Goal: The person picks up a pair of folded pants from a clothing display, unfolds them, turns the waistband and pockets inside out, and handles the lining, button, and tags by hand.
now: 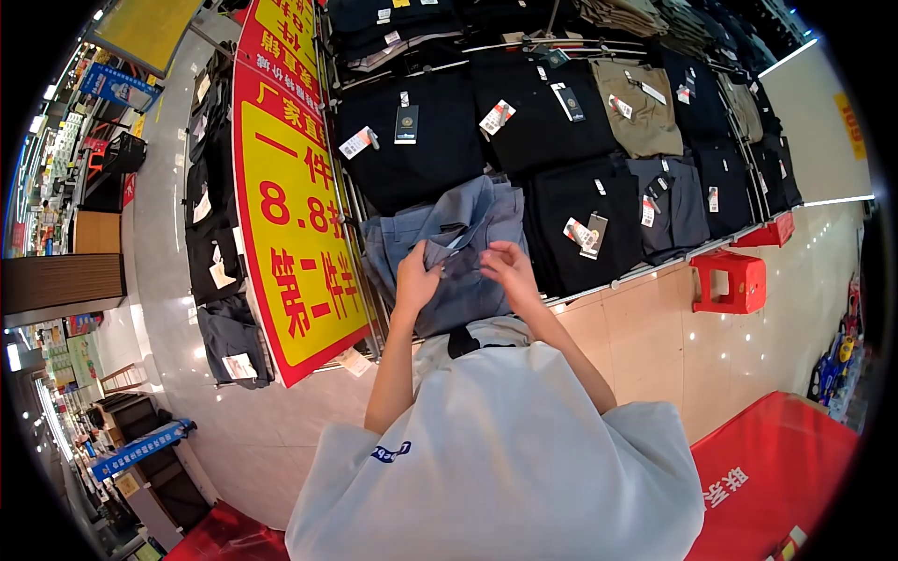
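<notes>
Grey-blue trousers [398, 234] lie loosely bunched at the front of the display rack, partly over folded black trousers. My left hand [418, 278] is closed on the waistband, its thumb and fingers pinching the cloth near a dark label. Just to the right, my right hand [506, 271] is at the same trousers with its fingers bent; whether they grip the cloth is unclear. Folded black trousers [585, 243] with paper tags lie right of the grey-blue pair.
A tall red and yellow sign [290, 187] stands along the rack's left side. More folded trousers [543, 122] fill the rows behind. A red stool [730, 282] is on the floor at the right, and a red-covered table [776, 477] at the lower right.
</notes>
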A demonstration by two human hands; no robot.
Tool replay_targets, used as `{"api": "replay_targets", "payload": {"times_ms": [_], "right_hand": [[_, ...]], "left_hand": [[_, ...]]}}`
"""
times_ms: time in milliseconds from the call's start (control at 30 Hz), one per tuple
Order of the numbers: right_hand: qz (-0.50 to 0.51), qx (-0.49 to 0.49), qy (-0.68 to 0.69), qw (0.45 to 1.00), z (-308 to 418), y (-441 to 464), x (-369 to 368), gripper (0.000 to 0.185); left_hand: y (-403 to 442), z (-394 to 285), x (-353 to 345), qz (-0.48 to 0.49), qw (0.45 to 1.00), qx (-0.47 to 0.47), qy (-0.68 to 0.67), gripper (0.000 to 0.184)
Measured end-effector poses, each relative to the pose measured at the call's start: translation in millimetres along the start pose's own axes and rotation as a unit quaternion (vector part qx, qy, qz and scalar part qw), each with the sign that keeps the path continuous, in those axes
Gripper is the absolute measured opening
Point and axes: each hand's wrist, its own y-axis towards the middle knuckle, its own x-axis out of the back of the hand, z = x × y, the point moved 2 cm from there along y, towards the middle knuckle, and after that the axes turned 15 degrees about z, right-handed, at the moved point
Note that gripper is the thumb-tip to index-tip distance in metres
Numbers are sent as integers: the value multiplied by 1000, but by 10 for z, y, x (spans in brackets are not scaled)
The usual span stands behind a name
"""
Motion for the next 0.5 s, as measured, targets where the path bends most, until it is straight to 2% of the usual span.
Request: {"api": "replay_targets", "payload": {"times_ms": [33, 67, 100, 167, 267, 333, 433, 500], "right_hand": [[-23, 23, -78, 996, -74, 44, 152, 40], [-52, 56, -167, 983, -267, 141, 403, 48], [-74, 26, -198, 977, -385, 204, 621, 60], [-115, -46, -224, 967, -514, 278, 898, 79], [-118, -48, -239, 963, -615, 370, 1059, 92], [-112, -50, -234, 965, -625, 431, 1028, 94], [-130, -62, -261, 955, -670, 542, 1047, 94], [-150, -69, -288, 943, -645, 568, 1036, 93]], "left_hand": [[-12, -59, 51, -6, 1000, -4, -14, 41], [-53, -172, 107, -23, 999, 10, -36, 33], [-74, -215, 148, -26, 999, 17, -42, 32], [-104, -233, 230, -29, 998, 30, -54, 30], [-113, -26, 217, -35, 994, -5, -104, 24], [-152, -90, 232, -9, 986, 1, -167, 26], [-218, -207, 214, 26, 985, -24, -167, 31], [-255, -224, 158, 48, 987, -19, -153, 46]]}}
